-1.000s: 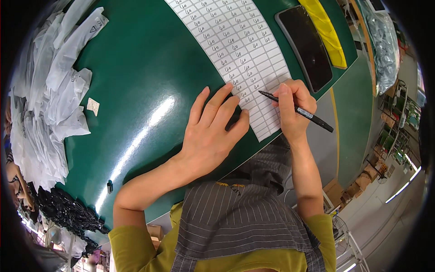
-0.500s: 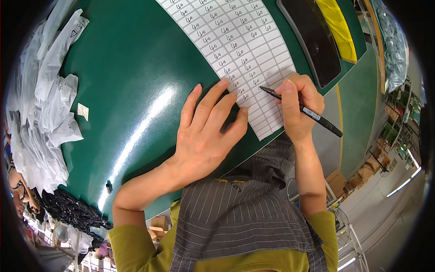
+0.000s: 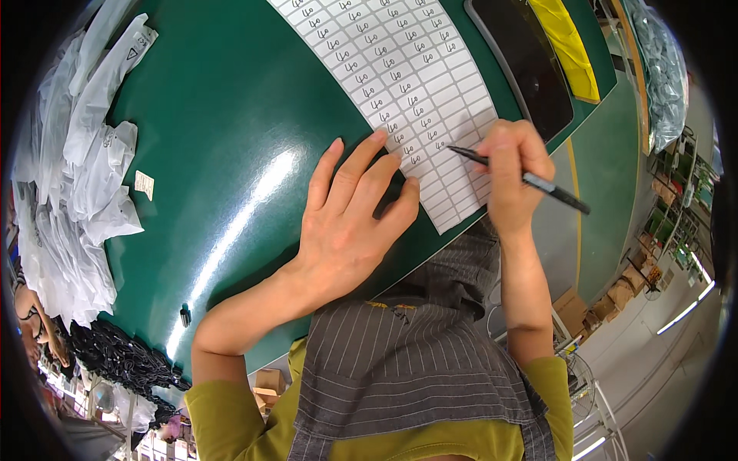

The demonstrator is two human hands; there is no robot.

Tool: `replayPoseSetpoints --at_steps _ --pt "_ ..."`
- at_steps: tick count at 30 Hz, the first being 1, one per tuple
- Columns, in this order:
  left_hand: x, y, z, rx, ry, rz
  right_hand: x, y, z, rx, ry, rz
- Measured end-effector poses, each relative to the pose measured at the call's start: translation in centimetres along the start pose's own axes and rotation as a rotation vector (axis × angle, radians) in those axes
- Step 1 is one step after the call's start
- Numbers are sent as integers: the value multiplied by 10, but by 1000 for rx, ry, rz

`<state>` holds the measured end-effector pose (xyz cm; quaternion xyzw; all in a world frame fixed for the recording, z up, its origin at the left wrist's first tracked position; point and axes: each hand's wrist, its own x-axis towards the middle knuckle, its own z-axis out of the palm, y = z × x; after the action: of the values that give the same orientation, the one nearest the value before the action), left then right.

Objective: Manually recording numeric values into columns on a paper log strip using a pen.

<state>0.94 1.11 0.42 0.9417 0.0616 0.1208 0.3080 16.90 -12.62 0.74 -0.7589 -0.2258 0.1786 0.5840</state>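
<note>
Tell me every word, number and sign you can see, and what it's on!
White label sheet: handwritten numbers in many boxes; I don't copy them out.
Plastic bag: a triangle sign; other print is too small to read.
Paper tag: faint print, too small to read.
Pen: pale band, any print blurred.
Apron: stitching, unclear.

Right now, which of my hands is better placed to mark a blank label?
Probably your right hand: it holds the black marker, tip pointing at the label sheet. Your left hand is spread at the sheet's left edge, without a pen.
</note>
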Motion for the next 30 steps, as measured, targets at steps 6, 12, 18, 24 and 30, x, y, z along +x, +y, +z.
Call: replayPoseSetpoints --at_steps 6,12,18,24,30 --pt "-1 -1 1 16 26 9 3 -10 -14 458 68 -78" --pt "0 1 1 16 20 7 -19 -1 12 -146 -155 -183" --pt "-2 0 1 17 25 4 -19 2 14 -115 -115 -135" --pt "-2 0 1 20 27 7 -17 1 16 -168 -124 -161" --pt "-2 0 1 17 21 8 -18 -1 16 -183 -73 -164"
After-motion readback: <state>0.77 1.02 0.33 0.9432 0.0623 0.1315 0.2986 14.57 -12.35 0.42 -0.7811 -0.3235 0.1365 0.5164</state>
